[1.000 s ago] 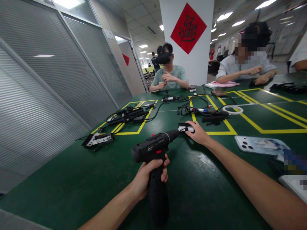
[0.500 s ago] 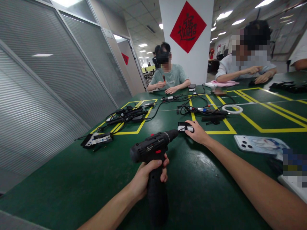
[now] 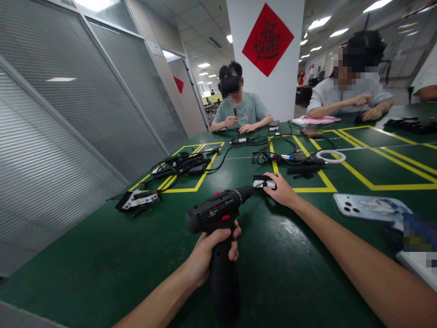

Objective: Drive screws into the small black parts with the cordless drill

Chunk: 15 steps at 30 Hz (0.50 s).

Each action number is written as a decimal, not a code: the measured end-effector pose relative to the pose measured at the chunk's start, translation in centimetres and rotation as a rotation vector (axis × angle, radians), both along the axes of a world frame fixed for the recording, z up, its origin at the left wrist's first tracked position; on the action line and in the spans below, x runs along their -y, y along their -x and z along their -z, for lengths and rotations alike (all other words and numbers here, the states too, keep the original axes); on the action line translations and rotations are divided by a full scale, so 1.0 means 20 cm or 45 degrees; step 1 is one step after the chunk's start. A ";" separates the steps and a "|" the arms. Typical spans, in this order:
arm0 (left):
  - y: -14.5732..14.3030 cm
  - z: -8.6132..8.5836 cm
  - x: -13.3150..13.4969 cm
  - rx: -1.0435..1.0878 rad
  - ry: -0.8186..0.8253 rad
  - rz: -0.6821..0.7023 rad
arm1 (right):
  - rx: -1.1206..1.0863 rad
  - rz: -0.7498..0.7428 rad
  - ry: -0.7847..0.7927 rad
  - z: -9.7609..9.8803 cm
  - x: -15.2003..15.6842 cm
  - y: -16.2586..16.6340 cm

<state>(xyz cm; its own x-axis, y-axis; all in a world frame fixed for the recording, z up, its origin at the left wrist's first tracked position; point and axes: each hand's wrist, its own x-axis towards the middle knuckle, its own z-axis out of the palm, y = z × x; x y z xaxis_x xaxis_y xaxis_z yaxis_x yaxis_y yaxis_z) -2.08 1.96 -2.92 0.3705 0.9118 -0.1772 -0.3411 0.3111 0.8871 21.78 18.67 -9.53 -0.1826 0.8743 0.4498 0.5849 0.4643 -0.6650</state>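
Observation:
A black cordless drill (image 3: 218, 214) with red buttons is gripped around its handle by my left hand (image 3: 208, 255). Its chuck points away from me and to the right, with the thin bit reaching a small black and white part (image 3: 264, 183). My right hand (image 3: 280, 190) holds that part at its right end, thumb and fingers closed around it, on the green table (image 3: 143, 259). Whether the bit sits in a screw is too small to tell.
Tangled black cables (image 3: 184, 163) lie left of centre, near a black and white piece (image 3: 138, 200). More cables and a white ring (image 3: 330, 156) lie beyond my right hand. A phone (image 3: 372, 206) rests at right. Two people (image 3: 239, 109) (image 3: 351, 95) sit across the table.
My hands, the drill and the small part keep nearly the same places. Across the table, the person in green has shifted slightly, the orange-handled tool now held more upright.

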 end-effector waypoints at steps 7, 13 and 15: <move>-0.01 -0.01 0.00 -0.005 -0.004 -0.007 | -0.007 0.003 0.023 -0.01 0.01 0.00; 0.00 0.00 0.00 -0.009 0.003 0.005 | -0.003 0.006 0.015 0.00 0.00 0.00; 0.00 0.00 0.00 -0.004 0.007 0.006 | -0.002 0.004 0.003 0.01 0.00 0.00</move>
